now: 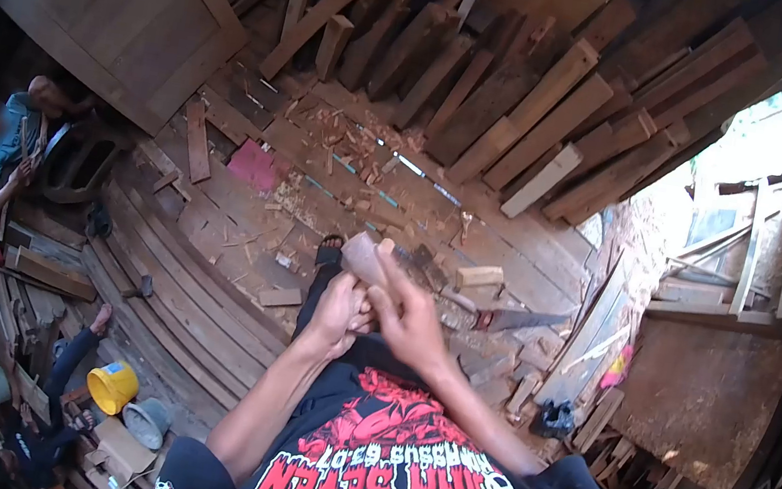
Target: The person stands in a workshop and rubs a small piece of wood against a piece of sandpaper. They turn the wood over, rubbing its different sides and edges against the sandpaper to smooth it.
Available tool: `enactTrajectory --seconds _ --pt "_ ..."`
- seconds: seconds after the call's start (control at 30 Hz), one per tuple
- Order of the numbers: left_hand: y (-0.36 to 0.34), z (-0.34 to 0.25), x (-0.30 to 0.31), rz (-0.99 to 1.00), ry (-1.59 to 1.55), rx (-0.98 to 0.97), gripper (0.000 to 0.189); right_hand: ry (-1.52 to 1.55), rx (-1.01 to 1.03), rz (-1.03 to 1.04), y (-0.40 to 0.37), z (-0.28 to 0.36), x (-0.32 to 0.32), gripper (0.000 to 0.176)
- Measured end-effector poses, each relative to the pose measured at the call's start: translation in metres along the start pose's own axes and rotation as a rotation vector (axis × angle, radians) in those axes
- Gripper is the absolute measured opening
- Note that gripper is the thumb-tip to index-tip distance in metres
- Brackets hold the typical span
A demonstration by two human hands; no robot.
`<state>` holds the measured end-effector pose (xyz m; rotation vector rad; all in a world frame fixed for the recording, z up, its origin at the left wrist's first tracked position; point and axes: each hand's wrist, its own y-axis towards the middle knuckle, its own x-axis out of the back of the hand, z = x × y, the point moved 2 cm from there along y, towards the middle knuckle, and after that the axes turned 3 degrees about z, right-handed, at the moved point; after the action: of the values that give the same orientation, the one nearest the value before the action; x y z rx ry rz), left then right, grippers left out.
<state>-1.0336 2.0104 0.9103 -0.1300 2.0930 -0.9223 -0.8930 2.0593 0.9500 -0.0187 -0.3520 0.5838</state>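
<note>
In front of my chest, my two hands meet around a pale, flat, blunt-ended piece (366, 259); its material I cannot make out. My left hand (338, 316) is closed in a fist at its lower end. My right hand (408, 320) lies against the piece's right side, index finger stretched along the edge and the other fingers bent towards my left hand. The piece's lower part is hidden by my fingers. Beyond my right hand, on the floor, lies a long dark blade-like tool (526, 319) beside a short wood block (479, 277).
Wood shavings (356, 143) and offcuts litter the floor. Upright planks (545, 95) lean along the far wall. Long boards (192, 291) lie to the left, near a yellow bucket (112, 387). A person in a blue shirt (23, 124) sits far left; another person (43, 441) is lower left.
</note>
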Motion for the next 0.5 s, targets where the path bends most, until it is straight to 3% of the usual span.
enactTrajectory --seconds 0.1,0.13,0.17,0.23,0.33,0.43,0.5 --pt "-0.018 -0.009 -0.042 -0.008 0.077 0.007 0.031 0.069 0.054 -0.261 0.029 -0.032 0.017 0.054" --pt "-0.013 -0.008 -0.038 0.047 0.036 -0.008 0.033 0.056 0.063 -0.264 0.025 -0.025 0.017 0.054" --pt "-0.006 -0.012 -0.034 0.019 0.046 -0.006 0.036 -0.076 0.244 -0.272 0.022 -0.016 0.01 0.054" --pt "-0.001 -0.011 -0.03 -0.048 0.055 0.028 0.044 -0.009 0.192 -0.242 0.015 -0.003 0.007 0.053" --pt "-0.008 -0.015 -0.044 0.062 0.103 0.009 0.033 0.113 -0.06 -0.281 0.027 -0.009 0.027 0.052" --pt "-0.008 -0.007 -0.031 0.036 0.141 0.047 0.035 -0.004 0.107 -0.165 -0.003 -0.005 0.022 0.052" --pt "-0.01 0.002 -0.029 0.047 0.146 0.108 0.035 -0.112 0.071 -0.152 -0.004 -0.016 0.03 0.052"
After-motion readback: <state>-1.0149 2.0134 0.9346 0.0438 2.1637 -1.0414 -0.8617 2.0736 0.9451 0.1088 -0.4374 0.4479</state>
